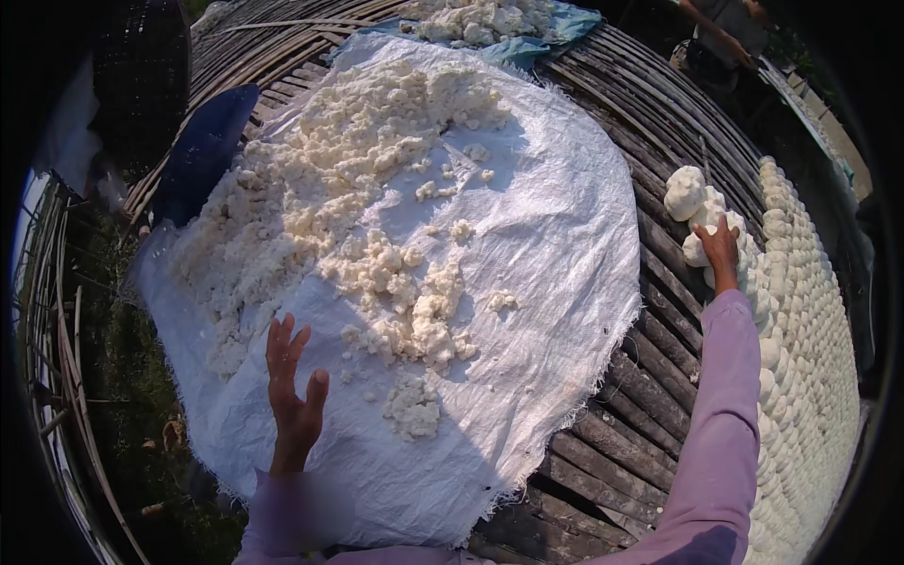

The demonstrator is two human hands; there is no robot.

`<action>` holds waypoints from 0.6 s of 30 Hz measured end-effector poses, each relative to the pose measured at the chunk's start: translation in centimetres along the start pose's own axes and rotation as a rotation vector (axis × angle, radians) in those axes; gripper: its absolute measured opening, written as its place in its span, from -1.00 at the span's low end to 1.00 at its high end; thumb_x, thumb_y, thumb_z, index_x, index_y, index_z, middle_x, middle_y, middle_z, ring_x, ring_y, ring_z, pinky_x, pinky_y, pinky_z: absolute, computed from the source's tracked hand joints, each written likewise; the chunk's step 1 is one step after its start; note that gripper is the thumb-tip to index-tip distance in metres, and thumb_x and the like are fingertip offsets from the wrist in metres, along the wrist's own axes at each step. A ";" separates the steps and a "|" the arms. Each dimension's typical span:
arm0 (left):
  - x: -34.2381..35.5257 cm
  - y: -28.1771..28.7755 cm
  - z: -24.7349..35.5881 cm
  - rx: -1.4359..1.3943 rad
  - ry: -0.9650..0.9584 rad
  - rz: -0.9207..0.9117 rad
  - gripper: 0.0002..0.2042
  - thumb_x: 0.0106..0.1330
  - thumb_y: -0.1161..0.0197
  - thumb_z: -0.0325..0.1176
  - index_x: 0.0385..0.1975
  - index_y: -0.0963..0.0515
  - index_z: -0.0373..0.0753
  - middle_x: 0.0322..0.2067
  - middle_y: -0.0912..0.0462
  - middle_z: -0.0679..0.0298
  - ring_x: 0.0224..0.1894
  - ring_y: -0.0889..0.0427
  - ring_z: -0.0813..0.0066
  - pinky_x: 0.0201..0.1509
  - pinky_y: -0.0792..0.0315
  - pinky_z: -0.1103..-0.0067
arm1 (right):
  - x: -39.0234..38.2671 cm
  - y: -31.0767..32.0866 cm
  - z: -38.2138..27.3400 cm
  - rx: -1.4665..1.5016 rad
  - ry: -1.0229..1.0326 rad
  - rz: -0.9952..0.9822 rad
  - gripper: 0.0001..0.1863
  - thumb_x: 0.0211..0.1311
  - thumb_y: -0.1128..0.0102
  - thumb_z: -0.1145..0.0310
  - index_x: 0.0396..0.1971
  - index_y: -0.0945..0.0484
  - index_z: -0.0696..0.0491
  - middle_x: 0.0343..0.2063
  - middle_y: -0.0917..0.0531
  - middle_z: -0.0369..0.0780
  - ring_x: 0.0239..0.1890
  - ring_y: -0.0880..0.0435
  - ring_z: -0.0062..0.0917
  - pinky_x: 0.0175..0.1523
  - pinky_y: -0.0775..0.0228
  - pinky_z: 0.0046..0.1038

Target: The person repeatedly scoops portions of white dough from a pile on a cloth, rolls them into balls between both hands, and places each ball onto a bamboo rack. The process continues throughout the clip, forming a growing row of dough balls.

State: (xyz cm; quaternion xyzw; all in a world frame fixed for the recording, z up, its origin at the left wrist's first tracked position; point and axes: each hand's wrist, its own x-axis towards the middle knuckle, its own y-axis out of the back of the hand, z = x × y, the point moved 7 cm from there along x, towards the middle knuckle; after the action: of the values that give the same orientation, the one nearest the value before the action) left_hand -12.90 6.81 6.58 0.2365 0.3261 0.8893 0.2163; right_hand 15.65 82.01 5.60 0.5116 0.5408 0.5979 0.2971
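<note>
My left hand point(296, 395) is raised over the near left part of a white woven sheet point(565, 254), fingers and thumb apart, holding nothing. Crumbly off-white mash point(311, 160) is heaped across the sheet's far and left parts, with looser clumps point(414, 301) near its middle. On the right, my right arm reaches out to a row of rounded white balls. There my right hand point(721, 252) has its thumb and fingers around a white ball point(695, 250), partly hidden by the hand. Another white ball point(685, 193) lies just beyond it.
Dark slats point(650, 377) run beneath the sheet. Many packed rows of white balls point(810, 377) cover the right side. A dark blue scoop-like piece point(202, 155) stands at the left. More white mash point(485, 21) lies on blue-green plastic at the far edge. Another person point(730, 38) is at the far right.
</note>
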 end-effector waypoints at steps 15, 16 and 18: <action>-0.3 3.2 -8.3 -0.114 0.137 0.146 -0.31 0.44 -0.24 -0.06 0.44 -0.24 -0.35 0.50 -0.05 -0.18 0.59 0.07 -0.07 0.57 0.02 0.21 | -33.6 4.3 -52.6 1.109 0.662 -1.006 -0.14 0.33 -0.27 -0.19 0.30 -0.43 0.29 0.18 -0.60 0.06 0.29 -0.55 -0.24 0.31 -0.41 -0.27; 0.7 3.7 -10.0 -0.181 0.233 0.190 -0.27 0.46 -0.21 -0.02 0.46 -0.18 -0.37 0.50 -0.05 -0.20 0.58 0.06 -0.07 0.58 0.02 0.23 | -34.1 4.4 -55.1 1.061 0.704 -0.943 -0.14 0.32 -0.27 -0.21 0.28 -0.46 0.29 0.16 -0.61 0.07 0.28 -0.56 -0.23 0.30 -0.42 -0.26; 2.3 4.1 -12.6 -0.350 0.385 0.219 -0.20 0.49 -0.15 0.07 0.49 -0.09 -0.41 0.49 -0.04 -0.23 0.58 0.06 -0.05 0.58 0.04 0.27 | -34.7 4.0 -59.1 0.924 0.735 -0.830 -0.15 0.28 -0.27 -0.23 0.24 -0.50 0.27 0.12 -0.64 0.08 0.24 -0.59 -0.20 0.29 -0.42 -0.25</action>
State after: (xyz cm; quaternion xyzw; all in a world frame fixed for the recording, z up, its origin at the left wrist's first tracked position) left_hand -22.70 -0.84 1.53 0.0559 0.1751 0.9788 0.0906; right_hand -28.31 29.25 5.72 0.1034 0.9531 0.2796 0.0520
